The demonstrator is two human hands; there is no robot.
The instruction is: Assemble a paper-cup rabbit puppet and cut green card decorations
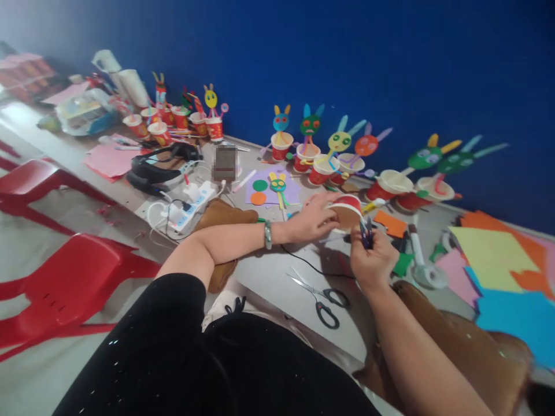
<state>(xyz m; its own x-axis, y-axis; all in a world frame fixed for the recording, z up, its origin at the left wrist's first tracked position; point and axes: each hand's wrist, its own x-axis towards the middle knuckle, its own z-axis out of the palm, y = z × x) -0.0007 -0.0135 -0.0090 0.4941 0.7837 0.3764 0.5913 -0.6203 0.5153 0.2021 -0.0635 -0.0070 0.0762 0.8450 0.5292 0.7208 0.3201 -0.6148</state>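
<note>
Red paper cup (348, 211) lies on its side near the middle of the tabletop (269, 271), its brown base turned toward the person, and the left hand (311, 218) clamps it from the left, fingers curled over the wall so that it cannot roll while the base is worked on. Right hand (372, 260) sits just beside the cup on the near side, fingers clenched around a small dark tool (366, 232) whose tip points up at the base; what kind of tool it is cannot be told, since it is thin and partly hidden by the fingers. A green bracelet (267, 234) rings the left wrist. Black-handled scissors (323, 296) lie released on the tabletop toward the near edge, within easy reach of either hand. Along the far edge, against the blue wall (390, 58), stands a row of finished cups with paper rabbit faces (340, 141) on sticks, set back, seemingly to keep them out of the way. Sheets of coloured paper (498, 260) are stacked toward the right end, a white power strip (193, 202) lies to the left, and red chairs (73, 277) stand off the left side.
</note>
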